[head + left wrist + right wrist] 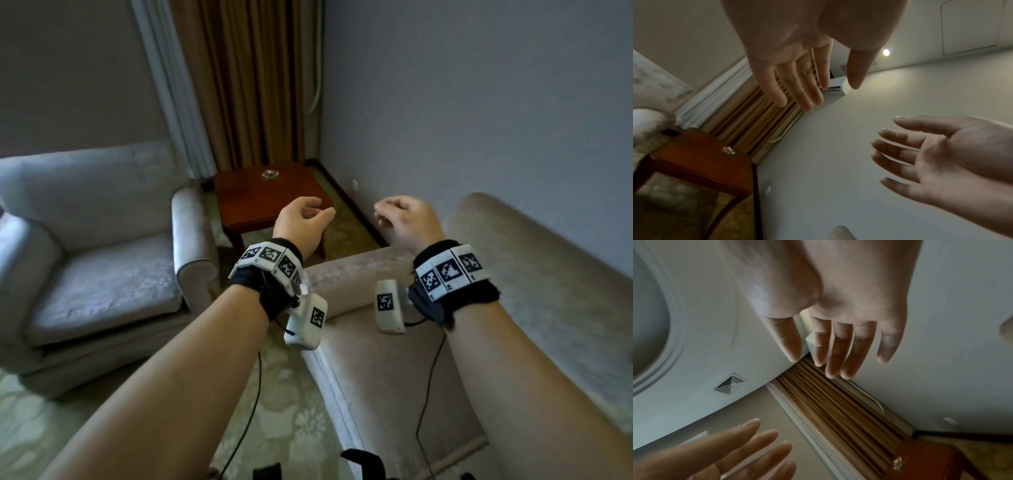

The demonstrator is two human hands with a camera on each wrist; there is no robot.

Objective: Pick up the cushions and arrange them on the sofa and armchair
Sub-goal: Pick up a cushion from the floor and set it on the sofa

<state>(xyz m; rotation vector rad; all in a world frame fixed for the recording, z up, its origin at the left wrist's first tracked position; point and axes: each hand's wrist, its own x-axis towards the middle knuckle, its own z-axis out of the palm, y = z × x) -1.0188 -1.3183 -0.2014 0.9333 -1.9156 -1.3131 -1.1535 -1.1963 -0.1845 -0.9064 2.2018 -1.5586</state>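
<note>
Both hands are raised in mid-air in front of me, empty. My left hand hovers over the side table's near corner, fingers relaxed and nearly straight. My right hand floats above the sofa's arm, fingers loosely spread. A pale grey armchair stands at the left with a bare seat. The beige sofa runs along the right wall below my right forearm. No loose cushion is in any view.
A dark red wooden side table with a small glass ashtray fills the corner between armchair and sofa. Brown curtains hang behind it. Patterned carpet lies between the seats. Cables trail from the wrist cameras.
</note>
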